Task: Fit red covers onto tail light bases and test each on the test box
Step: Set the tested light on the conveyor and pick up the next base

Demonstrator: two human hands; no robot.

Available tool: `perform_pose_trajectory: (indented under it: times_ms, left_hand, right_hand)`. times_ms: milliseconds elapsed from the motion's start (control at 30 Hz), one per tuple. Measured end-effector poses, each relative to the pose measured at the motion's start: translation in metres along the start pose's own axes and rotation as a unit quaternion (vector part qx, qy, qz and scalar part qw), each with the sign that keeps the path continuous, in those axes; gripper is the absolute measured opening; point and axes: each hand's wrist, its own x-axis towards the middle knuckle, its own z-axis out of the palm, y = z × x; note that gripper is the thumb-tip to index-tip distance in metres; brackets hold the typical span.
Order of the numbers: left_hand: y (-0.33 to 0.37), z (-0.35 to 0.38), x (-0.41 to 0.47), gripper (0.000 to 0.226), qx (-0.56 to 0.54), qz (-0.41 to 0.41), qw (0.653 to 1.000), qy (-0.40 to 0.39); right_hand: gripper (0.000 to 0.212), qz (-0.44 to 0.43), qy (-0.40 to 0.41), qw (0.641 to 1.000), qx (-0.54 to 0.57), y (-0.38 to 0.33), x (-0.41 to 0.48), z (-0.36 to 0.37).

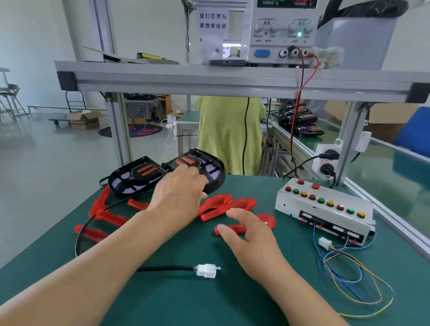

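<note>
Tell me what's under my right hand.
A red cover on the green mat; its rounded end and near tip show. The right hand hides its middle, so touch cannot be told.

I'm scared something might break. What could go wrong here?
The left hand grips the base. Its cable crosses the covers near the table edge, so lifting the base might drag one off. The right hand hovers over the middle covers, which overlap, so it might pick up two at once.
</note>
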Motion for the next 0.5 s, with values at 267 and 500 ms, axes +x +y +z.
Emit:
perform_pose_trajectory:
  times_ms: [267,500]
  left_hand:
    - [0.081,-0.025,-0.043,0.019,0.007,0.052,0.999,0.003]
    - [0.093,-0.003,-0.062,0.02,-0.07,0.121,0.988,0.071]
  right_hand:
    - [0.069,0.08,-0.077,0.829,0.549,-0.018,0.001,-0.014]
    - [0.045,0.145,-0.004,0.832,0.535,-0.001,0.009,-0.029]
